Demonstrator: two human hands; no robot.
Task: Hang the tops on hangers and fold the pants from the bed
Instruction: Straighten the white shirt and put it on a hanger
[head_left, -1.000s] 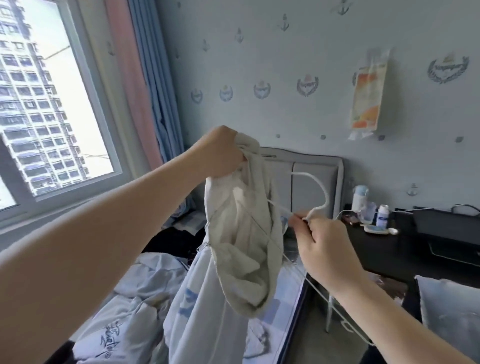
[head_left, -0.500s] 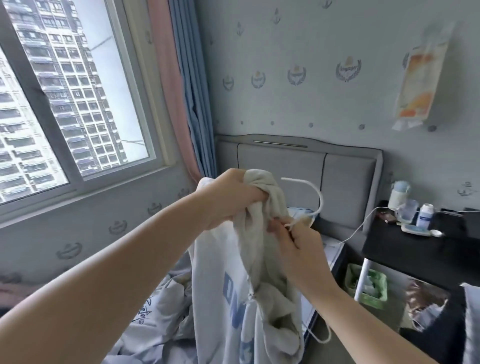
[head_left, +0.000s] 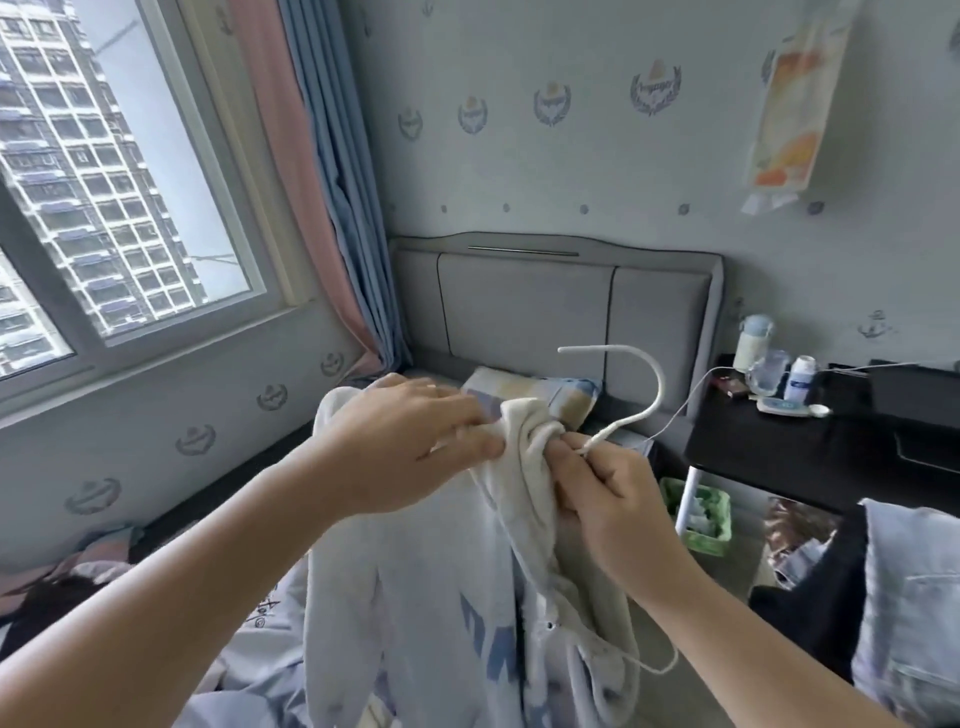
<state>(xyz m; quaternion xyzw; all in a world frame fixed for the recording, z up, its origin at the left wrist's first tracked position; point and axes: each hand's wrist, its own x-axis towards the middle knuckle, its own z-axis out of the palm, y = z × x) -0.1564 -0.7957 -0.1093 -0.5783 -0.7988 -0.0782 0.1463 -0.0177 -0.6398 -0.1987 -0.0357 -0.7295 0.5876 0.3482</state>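
Note:
I hold a white hooded top (head_left: 415, 613) with blue lettering up in front of me, above the bed. My left hand (head_left: 410, 447) pinches the cream hood fabric at its top. Just to its right, my right hand (head_left: 602, 493) grips the neck of a white hanger (head_left: 644, 384) together with the cloth. The hanger's hook sticks up over my fingers; its body is hidden inside the top, apart from a thin loop low on the right. More pale clothes (head_left: 260, 649) lie on the bed below.
The grey padded headboard (head_left: 524, 306) and a patterned pillow (head_left: 535, 389) are straight ahead. A black bedside table (head_left: 810, 447) with bottles and a cable stands on the right, a green bin (head_left: 701, 514) beneath it. Window and curtains fill the left wall.
My hands have come together and dropped lower. The right hand, earlier apart with the hanger, now sits at the hood beside the left. My view has swung right and down.

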